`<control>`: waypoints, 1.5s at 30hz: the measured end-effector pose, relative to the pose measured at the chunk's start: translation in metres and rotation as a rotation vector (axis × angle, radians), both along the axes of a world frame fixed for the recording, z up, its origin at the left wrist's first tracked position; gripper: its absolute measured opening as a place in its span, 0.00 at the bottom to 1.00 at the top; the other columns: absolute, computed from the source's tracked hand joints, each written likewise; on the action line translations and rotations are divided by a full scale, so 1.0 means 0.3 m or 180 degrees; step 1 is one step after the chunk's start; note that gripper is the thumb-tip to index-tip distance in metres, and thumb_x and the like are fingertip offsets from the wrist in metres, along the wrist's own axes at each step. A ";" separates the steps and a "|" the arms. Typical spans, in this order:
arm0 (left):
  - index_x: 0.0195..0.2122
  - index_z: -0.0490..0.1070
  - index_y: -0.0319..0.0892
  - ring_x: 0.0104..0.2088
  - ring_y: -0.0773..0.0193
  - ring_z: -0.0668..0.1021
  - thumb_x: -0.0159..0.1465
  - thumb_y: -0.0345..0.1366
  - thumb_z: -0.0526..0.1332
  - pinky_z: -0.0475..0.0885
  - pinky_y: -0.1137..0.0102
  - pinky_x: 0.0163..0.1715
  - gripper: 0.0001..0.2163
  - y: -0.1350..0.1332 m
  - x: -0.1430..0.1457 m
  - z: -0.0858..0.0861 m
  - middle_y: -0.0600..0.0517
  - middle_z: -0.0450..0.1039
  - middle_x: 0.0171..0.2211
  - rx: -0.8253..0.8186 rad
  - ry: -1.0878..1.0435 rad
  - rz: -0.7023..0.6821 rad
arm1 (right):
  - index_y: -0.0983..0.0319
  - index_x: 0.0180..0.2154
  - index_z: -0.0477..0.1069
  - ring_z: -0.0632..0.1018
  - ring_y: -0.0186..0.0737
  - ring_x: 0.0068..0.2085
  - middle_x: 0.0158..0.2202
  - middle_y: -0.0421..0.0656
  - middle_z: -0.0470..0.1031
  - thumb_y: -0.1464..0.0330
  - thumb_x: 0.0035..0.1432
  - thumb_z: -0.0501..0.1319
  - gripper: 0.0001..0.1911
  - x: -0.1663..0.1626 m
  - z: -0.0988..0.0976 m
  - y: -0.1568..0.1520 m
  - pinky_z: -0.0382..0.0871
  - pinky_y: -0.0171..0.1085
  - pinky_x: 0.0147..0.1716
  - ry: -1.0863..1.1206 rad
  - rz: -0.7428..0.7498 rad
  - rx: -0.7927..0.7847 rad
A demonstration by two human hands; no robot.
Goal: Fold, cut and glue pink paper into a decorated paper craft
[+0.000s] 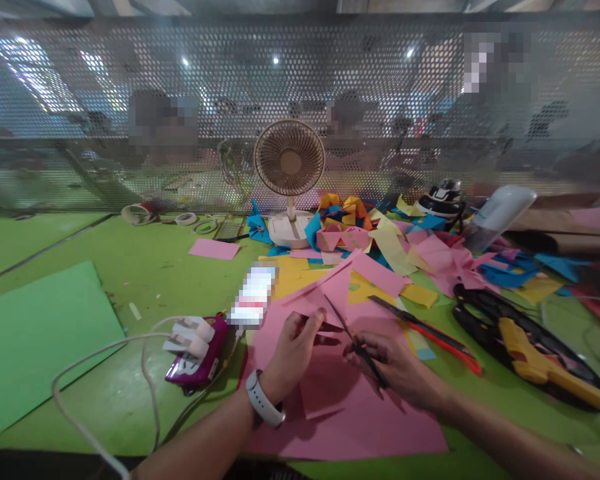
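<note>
My right hand (pixel 387 367) grips a pair of dark scissors (pixel 363 353); a thin blade points up and left toward my left hand. My left hand (pixel 297 340), with a white-banded watch on the wrist, is closed in a pinch close to the blade. A thin dark sliver sticks out at its fingertips, and I cannot tell whether it is paper or part of the scissors. Below both hands lies a large sheet of pink paper (pixel 370 433). A red-and-black utility knife (pixel 435 340) rests to the right of the scissors.
A phone (pixel 254 293) and a purple power strip (pixel 200 353) with cables lie left. Green card (pixel 45 347) sits farther left. A fan (pixel 290 163) stands behind, beside paper scraps (pixel 345 233). A black tray (pixel 535 347) holds a yellow glue gun (pixel 535 360). People show behind the mesh.
</note>
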State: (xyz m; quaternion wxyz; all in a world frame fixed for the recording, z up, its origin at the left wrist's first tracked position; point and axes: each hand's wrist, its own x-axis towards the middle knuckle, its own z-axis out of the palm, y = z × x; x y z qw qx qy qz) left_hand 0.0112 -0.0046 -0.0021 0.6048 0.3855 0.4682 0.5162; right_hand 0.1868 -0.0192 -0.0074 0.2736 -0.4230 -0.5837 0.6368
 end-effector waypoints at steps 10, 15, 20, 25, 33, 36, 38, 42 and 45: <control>0.28 0.65 0.39 0.30 0.60 0.79 0.56 0.43 0.62 0.75 0.67 0.32 0.13 -0.015 0.007 0.013 0.52 0.71 0.27 0.0011 0.0077 -0.0053 | 0.64 0.38 0.67 0.65 0.25 0.21 0.28 0.38 0.68 0.58 0.53 0.62 0.17 0.006 -0.025 0.008 0.62 0.27 0.17 0.0221 0.0016 -0.0007; 0.28 0.65 0.39 0.29 0.61 0.78 0.55 0.43 0.63 0.74 0.67 0.31 0.12 -0.016 0.009 0.006 0.53 0.71 0.27 -0.0008 0.0036 -0.0082 | 0.64 0.39 0.67 0.66 0.26 0.21 0.28 0.38 0.68 0.58 0.53 0.62 0.17 0.011 -0.027 0.006 0.62 0.27 0.17 0.0222 0.0011 -0.0014; 0.27 0.64 0.39 0.28 0.61 0.78 0.55 0.43 0.63 0.74 0.66 0.32 0.13 -0.017 0.011 0.001 0.55 0.69 0.24 -0.0034 0.0134 -0.0110 | 0.63 0.38 0.68 0.63 0.25 0.20 0.24 0.35 0.64 0.60 0.53 0.63 0.15 0.012 -0.023 0.011 0.62 0.27 0.19 0.0316 0.0015 0.0030; 0.27 0.64 0.39 0.28 0.61 0.78 0.55 0.43 0.62 0.74 0.67 0.30 0.13 -0.017 0.012 -0.004 0.54 0.69 0.25 -0.0020 0.0208 -0.0069 | 0.64 0.37 0.68 0.64 0.25 0.20 0.26 0.36 0.66 0.60 0.53 0.63 0.15 0.007 -0.011 0.009 0.61 0.27 0.18 0.0270 0.0020 0.0061; 0.26 0.63 0.40 0.27 0.61 0.78 0.54 0.42 0.63 0.74 0.67 0.31 0.12 -0.021 0.017 0.023 0.56 0.68 0.23 -0.0089 0.0055 -0.0101 | 0.64 0.38 0.67 0.65 0.26 0.21 0.27 0.38 0.67 0.59 0.52 0.63 0.17 0.011 -0.018 0.012 0.62 0.27 0.19 0.0246 0.0043 0.0020; 0.26 0.63 0.40 0.27 0.61 0.78 0.54 0.43 0.63 0.73 0.68 0.31 0.12 -0.021 0.019 0.026 0.56 0.70 0.23 -0.0094 0.0087 -0.0115 | 0.64 0.38 0.67 0.65 0.26 0.21 0.26 0.37 0.67 0.59 0.52 0.63 0.16 0.012 -0.020 0.010 0.61 0.27 0.19 0.0227 0.0007 0.0024; 0.25 0.63 0.40 0.27 0.61 0.78 0.53 0.43 0.63 0.73 0.68 0.31 0.13 -0.021 0.018 0.020 0.55 0.70 0.24 -0.0068 0.0109 -0.0090 | 0.64 0.37 0.67 0.66 0.26 0.22 0.26 0.37 0.67 0.60 0.52 0.63 0.16 0.012 -0.018 0.008 0.62 0.27 0.19 0.0238 0.0001 0.0037; 0.26 0.64 0.39 0.28 0.60 0.78 0.53 0.44 0.63 0.73 0.68 0.30 0.13 -0.019 0.015 0.002 0.55 0.70 0.24 -0.0058 0.0065 -0.0114 | 0.64 0.34 0.65 0.66 0.26 0.21 0.27 0.37 0.68 0.61 0.53 0.63 0.14 0.011 -0.010 0.007 0.62 0.28 0.20 0.0265 0.0038 0.0036; 0.26 0.65 0.39 0.28 0.60 0.78 0.53 0.44 0.64 0.72 0.69 0.30 0.13 -0.017 0.013 -0.005 0.53 0.71 0.25 -0.0048 0.0055 -0.0092 | 0.63 0.33 0.65 0.66 0.26 0.21 0.25 0.36 0.66 0.61 0.52 0.63 0.13 0.011 -0.010 0.009 0.62 0.28 0.20 0.0255 0.0025 0.0029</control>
